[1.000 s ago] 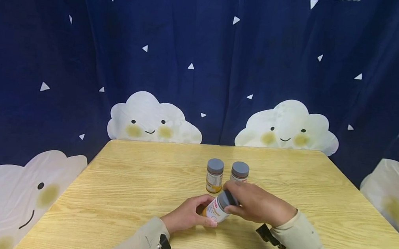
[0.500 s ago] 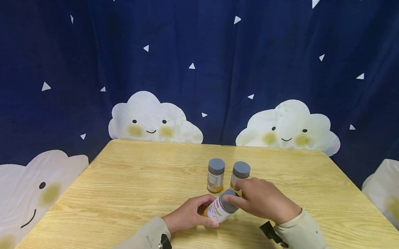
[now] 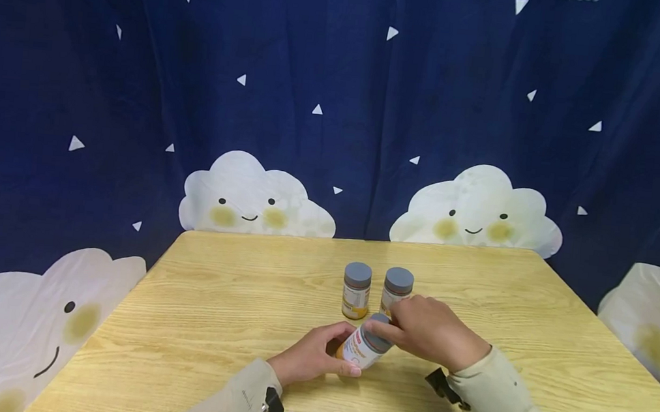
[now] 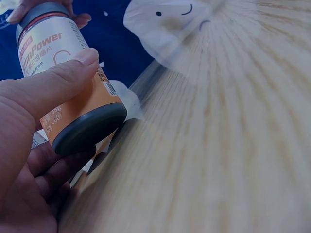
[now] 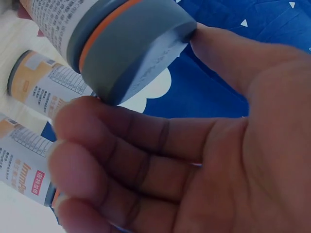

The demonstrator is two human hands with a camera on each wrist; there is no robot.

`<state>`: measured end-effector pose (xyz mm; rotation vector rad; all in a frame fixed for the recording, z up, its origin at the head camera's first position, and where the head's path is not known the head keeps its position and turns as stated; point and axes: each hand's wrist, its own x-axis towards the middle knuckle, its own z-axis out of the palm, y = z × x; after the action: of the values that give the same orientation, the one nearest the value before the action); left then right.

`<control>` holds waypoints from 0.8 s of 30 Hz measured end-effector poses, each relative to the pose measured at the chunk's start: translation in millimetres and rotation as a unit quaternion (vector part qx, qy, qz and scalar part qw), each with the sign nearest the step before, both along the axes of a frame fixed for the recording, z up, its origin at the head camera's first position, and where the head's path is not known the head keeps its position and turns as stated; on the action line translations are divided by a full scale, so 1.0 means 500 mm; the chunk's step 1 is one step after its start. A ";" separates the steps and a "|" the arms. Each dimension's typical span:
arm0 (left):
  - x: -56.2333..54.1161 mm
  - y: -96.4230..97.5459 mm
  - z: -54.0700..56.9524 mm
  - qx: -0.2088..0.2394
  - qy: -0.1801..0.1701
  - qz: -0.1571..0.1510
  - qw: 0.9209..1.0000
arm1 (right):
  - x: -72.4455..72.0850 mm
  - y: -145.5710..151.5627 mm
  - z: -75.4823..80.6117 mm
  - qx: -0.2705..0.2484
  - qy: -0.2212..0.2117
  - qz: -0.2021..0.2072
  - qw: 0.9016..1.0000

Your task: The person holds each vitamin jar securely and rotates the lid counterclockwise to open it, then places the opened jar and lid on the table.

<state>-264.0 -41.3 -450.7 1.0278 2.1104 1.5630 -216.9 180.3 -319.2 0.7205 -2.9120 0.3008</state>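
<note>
My left hand [image 3: 313, 355] grips a supplement bottle [image 3: 357, 351] with a white and orange label, its thumb across the label in the left wrist view. The bottle tilts, with its grey lid [image 5: 141, 46] up and to the right and its dark base [image 4: 92, 128] close above the table. My right hand [image 3: 433, 333] pinches that lid by its edge between thumb and index finger. In the right wrist view the other fingers [image 5: 77, 170] curl below the lid, holding nothing. The lid is on the bottle, an orange ring showing beneath it.
Two similar bottles stand upright just beyond my hands: a left bottle [image 3: 356, 291] and a right bottle [image 3: 398, 284], the latter partly hidden by my right hand. The wooden table [image 3: 228, 289] ends at a dark blue curtain [image 3: 292, 98] with cloud prints.
My right hand has shifted its grasp around the lid, first opening away from it and then coming back in, so more of the lid shows. The left hand and bottle have stayed nearly still.
</note>
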 end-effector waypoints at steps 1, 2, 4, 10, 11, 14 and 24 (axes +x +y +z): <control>0.000 -0.001 0.000 -0.002 -0.002 0.000 1.000 | -0.001 0.000 -0.001 -0.003 0.000 0.006 1.000; -0.001 -0.001 0.000 -0.003 -0.001 0.001 1.000 | -0.002 -0.001 -0.001 -0.005 -0.004 0.010 1.000; -0.001 -0.002 0.001 -0.007 0.000 0.003 1.000 | -0.004 -0.001 -0.002 -0.010 -0.010 0.015 1.000; -0.002 -0.001 0.002 -0.014 0.003 0.008 1.000 | -0.007 0.003 0.000 -0.022 -0.035 0.035 0.999; -0.002 -0.001 0.003 -0.014 0.002 0.008 1.000 | -0.007 0.005 0.001 -0.025 -0.038 0.043 0.998; -0.001 0.001 0.004 -0.013 -0.002 0.007 1.000 | -0.007 0.011 0.004 -0.034 -0.046 0.070 0.996; 0.001 -0.002 0.004 -0.004 -0.005 0.001 1.000 | -0.007 0.024 0.017 -0.050 -0.087 0.128 0.987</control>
<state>-263.7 -42.2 -448.9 1.0139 2.1104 1.5572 -220.6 192.5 -311.0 1.1057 -2.9353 0.5595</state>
